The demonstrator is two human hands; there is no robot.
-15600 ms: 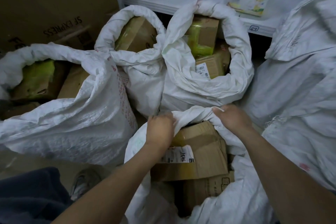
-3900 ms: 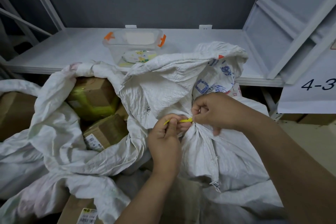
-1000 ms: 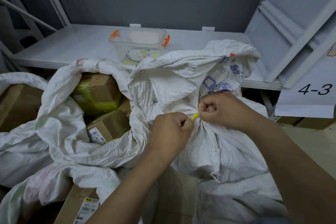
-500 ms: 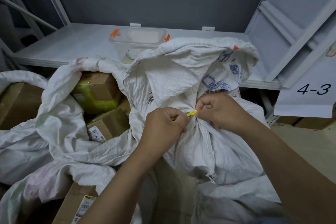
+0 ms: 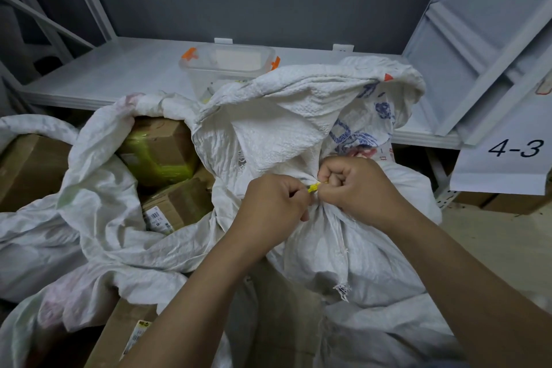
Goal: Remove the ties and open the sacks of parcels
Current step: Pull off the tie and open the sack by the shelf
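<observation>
Head view: my left hand point(image 5: 274, 206) and right hand point(image 5: 358, 188) both pinch thin yellow plastic tie point(image 5: 314, 187), axis crosswise between them, on white woven sack point(image 5: 298, 116) neck.

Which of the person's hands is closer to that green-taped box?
Left. The left hand is right of the green-taped box; the right hand sits farther right, beyond the yellow tie.

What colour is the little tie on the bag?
Yellow. The tie shows between the two hands in the head view.
</observation>
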